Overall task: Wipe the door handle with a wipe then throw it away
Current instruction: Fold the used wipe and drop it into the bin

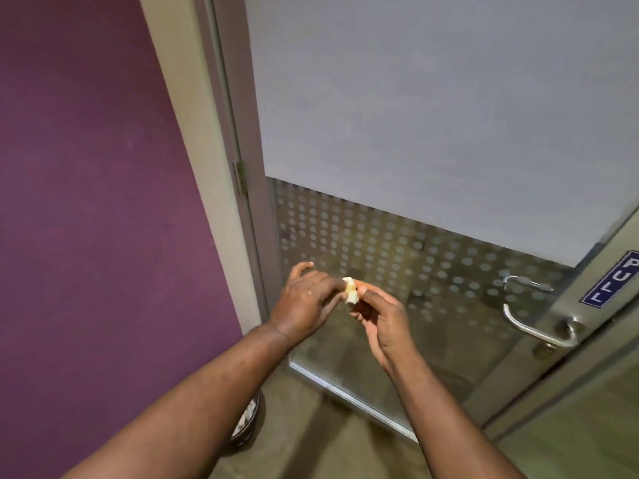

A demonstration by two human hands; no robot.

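A small folded white wipe [350,289] is pinched between the fingertips of my left hand [306,300] and my right hand [380,319], held in front of the glass door [415,115]. The steel lever door handle [534,328] sits on the door's edge frame at the right, well to the right of both hands and untouched. Its reflection shows in the glass just above it.
A purple wall [86,202] fills the left side, with a pale door frame [207,167] and a hinge [240,176]. A round dark bin [247,423] holding white scraps stands on the floor under my left forearm. A blue sign [612,283] is stuck above the handle.
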